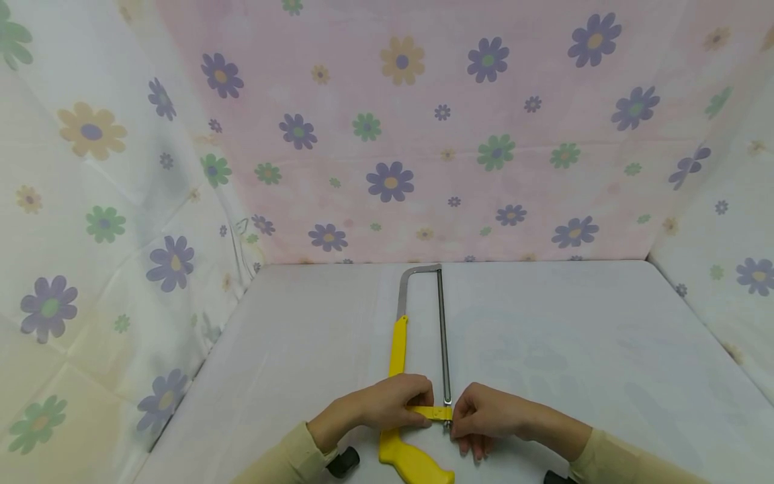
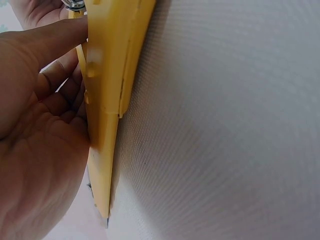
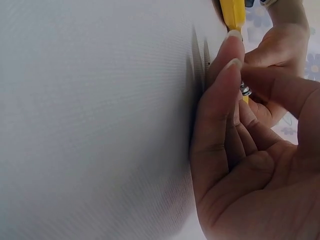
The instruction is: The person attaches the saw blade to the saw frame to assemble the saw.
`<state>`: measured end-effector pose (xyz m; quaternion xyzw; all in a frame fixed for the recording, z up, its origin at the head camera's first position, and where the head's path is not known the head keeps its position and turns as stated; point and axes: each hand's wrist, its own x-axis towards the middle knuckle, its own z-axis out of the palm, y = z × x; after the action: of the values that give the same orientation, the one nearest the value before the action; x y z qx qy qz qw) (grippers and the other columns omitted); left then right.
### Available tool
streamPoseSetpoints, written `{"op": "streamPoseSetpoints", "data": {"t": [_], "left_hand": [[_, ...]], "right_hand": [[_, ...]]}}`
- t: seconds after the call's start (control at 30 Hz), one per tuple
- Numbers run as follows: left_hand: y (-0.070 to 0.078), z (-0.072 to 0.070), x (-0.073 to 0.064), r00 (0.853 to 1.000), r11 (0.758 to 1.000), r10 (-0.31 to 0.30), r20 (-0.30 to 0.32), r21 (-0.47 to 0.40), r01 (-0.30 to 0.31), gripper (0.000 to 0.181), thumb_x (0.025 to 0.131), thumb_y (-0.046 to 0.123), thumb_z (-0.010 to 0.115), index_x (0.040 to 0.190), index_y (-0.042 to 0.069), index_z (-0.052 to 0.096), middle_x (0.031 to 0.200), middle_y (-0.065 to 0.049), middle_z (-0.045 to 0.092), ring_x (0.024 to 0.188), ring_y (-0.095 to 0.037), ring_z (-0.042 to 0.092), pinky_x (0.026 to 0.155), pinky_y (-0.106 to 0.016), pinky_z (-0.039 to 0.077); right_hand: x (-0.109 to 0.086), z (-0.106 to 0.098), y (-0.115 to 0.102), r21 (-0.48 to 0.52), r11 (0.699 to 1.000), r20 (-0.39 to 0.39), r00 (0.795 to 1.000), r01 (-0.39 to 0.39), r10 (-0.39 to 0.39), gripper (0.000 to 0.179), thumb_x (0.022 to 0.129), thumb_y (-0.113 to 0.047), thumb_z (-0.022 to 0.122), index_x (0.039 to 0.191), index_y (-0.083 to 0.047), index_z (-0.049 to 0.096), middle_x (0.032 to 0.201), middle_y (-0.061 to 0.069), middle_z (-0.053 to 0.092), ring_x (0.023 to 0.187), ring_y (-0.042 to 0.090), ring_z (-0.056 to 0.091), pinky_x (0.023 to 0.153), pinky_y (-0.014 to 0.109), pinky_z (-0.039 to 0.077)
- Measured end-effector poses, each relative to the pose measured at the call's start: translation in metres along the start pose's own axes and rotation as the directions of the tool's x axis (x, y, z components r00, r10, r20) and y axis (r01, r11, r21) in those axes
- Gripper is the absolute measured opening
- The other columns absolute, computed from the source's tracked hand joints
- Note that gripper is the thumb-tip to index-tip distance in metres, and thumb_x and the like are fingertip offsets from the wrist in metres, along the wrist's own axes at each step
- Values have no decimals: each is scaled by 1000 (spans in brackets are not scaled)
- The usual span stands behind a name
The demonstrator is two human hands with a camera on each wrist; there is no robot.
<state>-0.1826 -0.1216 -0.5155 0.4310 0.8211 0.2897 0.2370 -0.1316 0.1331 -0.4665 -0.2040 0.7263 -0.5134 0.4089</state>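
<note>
A hacksaw (image 1: 398, 346) with a yellow handle and grey metal bow lies on the white table, its far end pointing away from me. The blade (image 1: 444, 336) runs along its right side. My left hand (image 1: 393, 400) grips the yellow frame just ahead of the handle, thumb and fingers around the short crosspiece (image 1: 438, 413). At the crosspiece's right end sits a small metal tension screw (image 3: 245, 90). With curled fingers, my right hand (image 1: 492, 410) pinches at this screw, its thumb and index finger partly hiding it. The left wrist view shows the yellow frame (image 2: 102, 90) against the left fingers.
Beneath the saw spreads the white-covered table (image 1: 574, 336). Flowered cloth (image 1: 423, 134) hangs behind it and along both sides. Black wrist devices (image 1: 343, 462) show below the sleeves near the bottom edge.
</note>
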Motion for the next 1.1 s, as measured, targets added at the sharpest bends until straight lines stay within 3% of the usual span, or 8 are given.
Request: {"op": "streamPoseSetpoints", "data": {"t": [0.03, 0.13, 0.27, 0.67, 0.93, 1.1], "left_hand": [[-8, 4, 2, 1000, 1000, 8, -4, -4, -8, 15, 98, 38, 70, 105, 28, 61, 93, 16, 60, 80, 1, 52, 71, -19, 49], [4, -1, -1, 1000, 1000, -11, -10, -9, 11, 13, 98, 33, 71, 103, 27, 61, 91, 16, 58, 79, 2, 51, 71, -18, 49], [46, -18, -11, 997, 997, -78, -7, -21, 78, 12, 97, 21, 73, 100, 20, 62, 88, 14, 56, 77, 1, 49, 72, -17, 47], [27, -11, -7, 1000, 999, -21, -5, -25, 21, 13, 98, 33, 70, 103, 25, 61, 91, 15, 58, 79, 1, 51, 72, -18, 48], [45, -16, -11, 996, 996, -90, -9, -20, 90, 12, 97, 24, 73, 102, 21, 62, 89, 14, 57, 78, 0, 49, 71, -17, 47], [51, -17, -11, 994, 994, -104, -17, -22, 103, 12, 97, 21, 73, 101, 19, 62, 88, 13, 56, 77, 0, 49, 71, -17, 46]], "right_hand": [[0, 0, 0, -4, 1000, -2, 1000, -4, 4, 21, 96, -15, 71, 83, 2, 73, 67, 4, 68, 48, 8, 59, 46, 18, 45], [1, 1, -1, -21, 1000, -17, 1000, -21, 20, 29, 95, -24, 73, 80, 1, 73, 66, 4, 68, 48, 9, 59, 45, 18, 45], [1, 3, -4, -34, 998, -46, 998, -43, 42, 36, 96, -31, 71, 78, 0, 74, 64, 3, 68, 46, 8, 58, 44, 18, 44], [-1, 1, -4, -38, 996, -83, 994, -79, 76, 30, 98, -27, 70, 81, -3, 75, 65, 5, 68, 46, 8, 57, 44, 17, 43], [-4, -5, 1, -35, 999, -46, 999, -14, 13, 23, 97, -19, 70, 83, -1, 75, 67, 6, 69, 49, 9, 60, 46, 18, 46], [-4, -6, 4, -12, 1000, -34, 999, 2, -3, 21, 96, -16, 70, 83, 0, 74, 66, 5, 68, 50, 9, 61, 47, 19, 47]]}}
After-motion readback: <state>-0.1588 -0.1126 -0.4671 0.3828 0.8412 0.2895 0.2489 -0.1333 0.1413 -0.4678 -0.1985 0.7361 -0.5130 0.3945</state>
